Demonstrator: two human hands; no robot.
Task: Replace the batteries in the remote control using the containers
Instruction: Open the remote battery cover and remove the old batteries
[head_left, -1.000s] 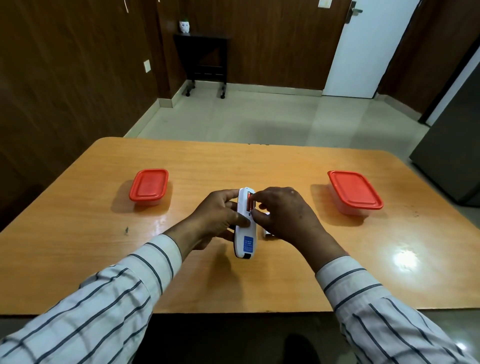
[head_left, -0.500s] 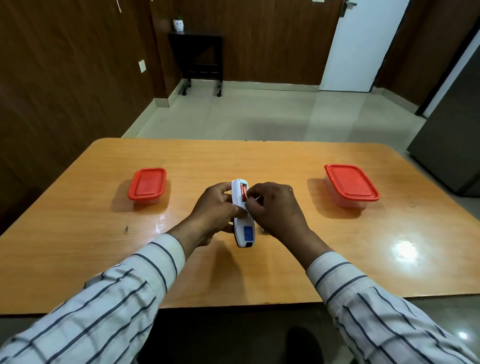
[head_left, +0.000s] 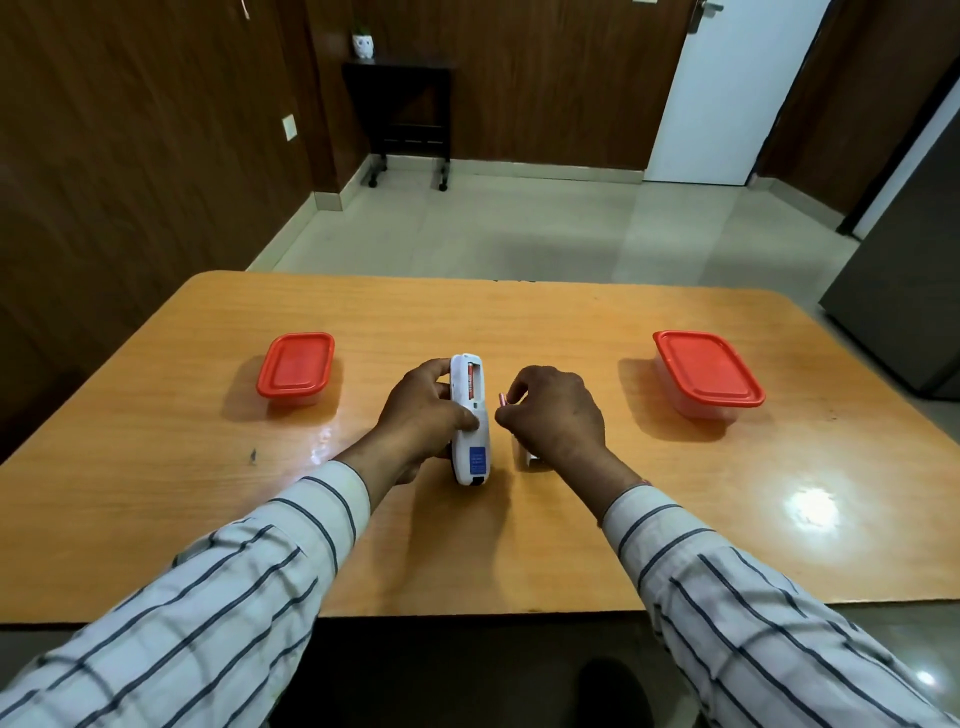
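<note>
The wooden table (head_left: 519, 322) carries everything. Two red-lidded containers sit on it, both still shut: one toward the left edge (head_left: 295, 368), one toward the right edge (head_left: 707, 373). Between them, nearer the front edge, the left hand (head_left: 423, 415) is wrapped around the one white remote (head_left: 470, 421), back side up, its compartment open. A moment ago the right hand (head_left: 556, 413) was pressed into that compartment; now it has drawn away just to the right, pinching one small copper-tipped battery (head_left: 503, 399) between its fingertips. One red battery (head_left: 471, 383) remains seated in the remote. So the first old cell looks to be out, the second still to pull. A small white piece (head_left: 531, 457), likely the battery cover, lies under the right wrist.
</note>
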